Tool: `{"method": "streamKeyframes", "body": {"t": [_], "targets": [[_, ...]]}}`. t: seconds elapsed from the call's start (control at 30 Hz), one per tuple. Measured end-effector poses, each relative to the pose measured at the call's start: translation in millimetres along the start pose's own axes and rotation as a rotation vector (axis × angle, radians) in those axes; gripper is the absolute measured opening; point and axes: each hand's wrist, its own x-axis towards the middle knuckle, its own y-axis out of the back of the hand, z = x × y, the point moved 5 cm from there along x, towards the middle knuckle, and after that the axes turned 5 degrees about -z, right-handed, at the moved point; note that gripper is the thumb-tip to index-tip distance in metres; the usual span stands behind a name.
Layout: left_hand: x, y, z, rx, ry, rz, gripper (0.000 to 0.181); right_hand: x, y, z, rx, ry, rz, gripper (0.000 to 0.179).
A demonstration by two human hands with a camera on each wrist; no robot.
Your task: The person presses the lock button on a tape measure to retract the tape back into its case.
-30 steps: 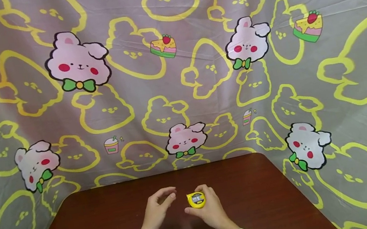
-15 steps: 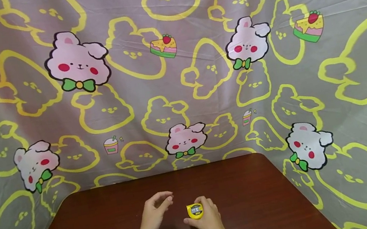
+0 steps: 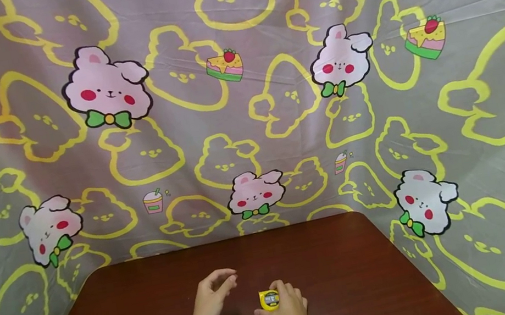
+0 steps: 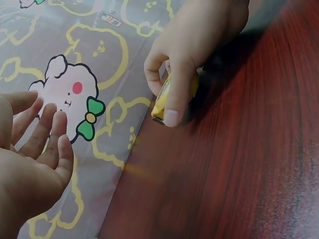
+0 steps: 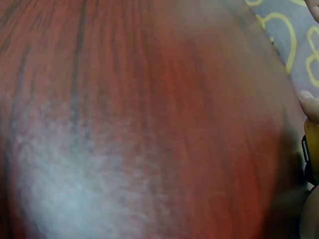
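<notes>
A small yellow tape measure (image 3: 269,300) with a grey label is gripped between the thumb and fingers of my right hand (image 3: 288,310), close to the tabletop. Whether it touches the wood, I cannot tell. In the left wrist view the thumb lies along the side of the tape measure (image 4: 160,103). At the right edge of the right wrist view only part of the tape measure (image 5: 312,147) shows. To its left, my left hand (image 3: 208,301) hovers over the table with loosely bent fingers and holds nothing.
A dark reddish-brown wooden table (image 3: 154,291) with rounded far corners lies beneath both hands. Behind it and along both sides hangs a grey curtain (image 3: 300,144) printed with yellow outlines and white rabbits.
My right hand has come down and nearer to me with the tape measure in its grip. The left hand has shifted slightly down and to the left.
</notes>
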Motion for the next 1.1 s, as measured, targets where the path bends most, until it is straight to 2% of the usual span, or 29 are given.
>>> {"method": "streamKeyframes", "body": {"t": [0.2,0.43,0.8,0.93,1.1], "targets": [[-1.3,1.2,-1.3,-0.01,0.007,-0.004,0.014,-1.9,-3,-1,-0.061,0.018,0.048,0.066],[-3.5,2.2,-4.6,-0.013,0.017,0.002,0.012,-5.1,-4,-3,-0.138,0.08,0.124,0.071],[-4.1,3.2,-4.3,-0.015,0.018,0.007,0.011,-2.9,-3,-3,-0.15,0.07,0.048,0.072],[-5.3,4.3,-4.5,-0.012,0.008,-0.007,0.015,-2.0,0,-3,-0.105,0.075,0.01,0.073],[-8.1,6.0,-3.3,0.081,-0.066,-0.047,0.022,0.2,13,0,-0.043,0.086,-0.079,0.072]]}}
